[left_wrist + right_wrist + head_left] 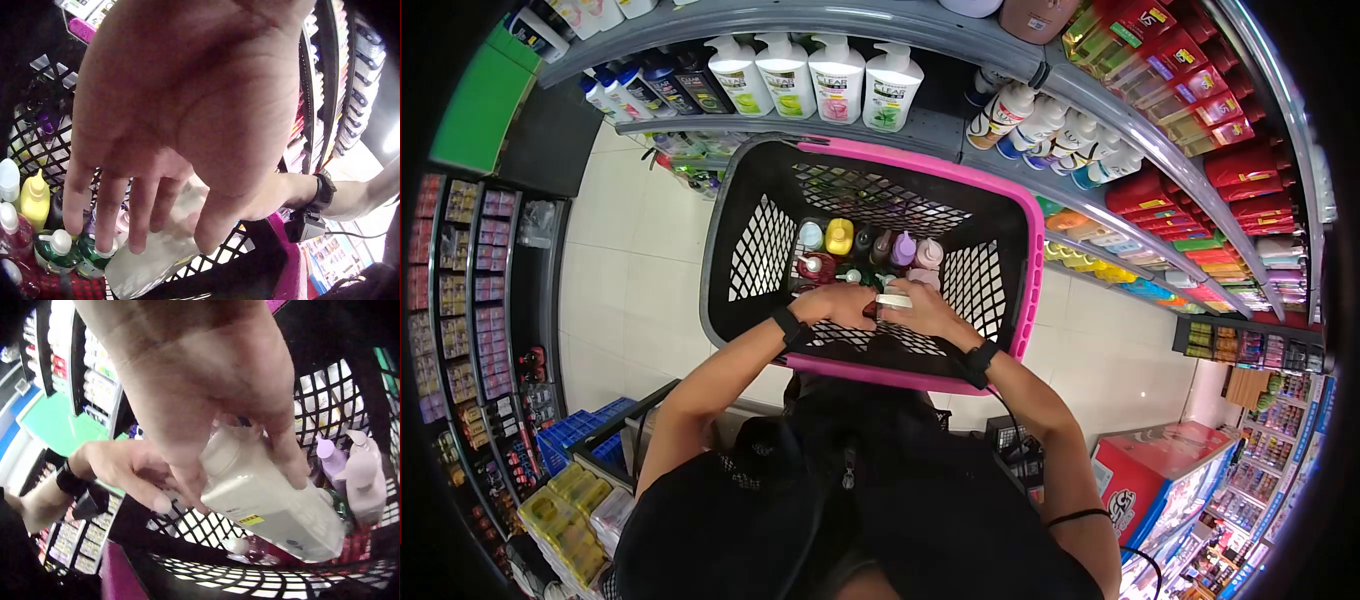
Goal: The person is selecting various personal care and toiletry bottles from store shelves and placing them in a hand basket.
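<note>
Gripping a smooth white plastic bottle [275, 509], your right hand [925, 310] overhangs the lattice basket [1028, 250]; left hand [835, 303] slack-fingered.

Floor: pale square tiles [625, 260], lightly glossy.
Front shelving: grey metal shelves [930, 135] carrying white pump bottles [815, 80].
Right shelving: rows of red packs [1200, 90].
Left rack: small pink and purple packets [460, 270].
Lower right: red chest cabinet [1160, 470].
Lower left: blue crates [585, 430].

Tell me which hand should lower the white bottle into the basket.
Right, probably: the right hand grips the white bottle over the basket; the left hand is open, fingers straight beside it.
</note>
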`<act>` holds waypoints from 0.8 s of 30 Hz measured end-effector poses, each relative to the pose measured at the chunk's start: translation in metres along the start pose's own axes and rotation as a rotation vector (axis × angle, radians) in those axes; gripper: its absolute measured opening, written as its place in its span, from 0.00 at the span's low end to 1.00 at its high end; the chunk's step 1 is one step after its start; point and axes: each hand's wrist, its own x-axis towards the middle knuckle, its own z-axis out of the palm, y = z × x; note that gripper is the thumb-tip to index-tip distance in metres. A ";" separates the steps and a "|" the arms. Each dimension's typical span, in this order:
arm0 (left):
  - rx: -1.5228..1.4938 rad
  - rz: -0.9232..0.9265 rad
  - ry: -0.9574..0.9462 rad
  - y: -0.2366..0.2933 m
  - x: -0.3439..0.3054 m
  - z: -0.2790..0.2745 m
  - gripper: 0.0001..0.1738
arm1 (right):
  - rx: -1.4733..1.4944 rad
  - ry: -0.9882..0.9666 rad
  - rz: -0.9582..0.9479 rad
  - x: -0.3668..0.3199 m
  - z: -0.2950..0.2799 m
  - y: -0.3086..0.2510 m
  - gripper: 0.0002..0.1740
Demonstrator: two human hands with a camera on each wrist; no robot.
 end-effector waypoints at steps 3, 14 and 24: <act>-0.027 0.008 -0.060 -0.013 0.014 -0.007 0.19 | -0.024 -0.055 0.014 0.017 0.006 0.014 0.34; -0.038 -0.225 -0.192 -0.049 0.050 0.011 0.20 | -0.055 -0.139 0.132 0.047 0.046 0.058 0.36; 0.010 -0.382 -0.240 -0.076 0.055 0.031 0.17 | -0.135 -0.275 0.047 0.085 0.088 0.093 0.35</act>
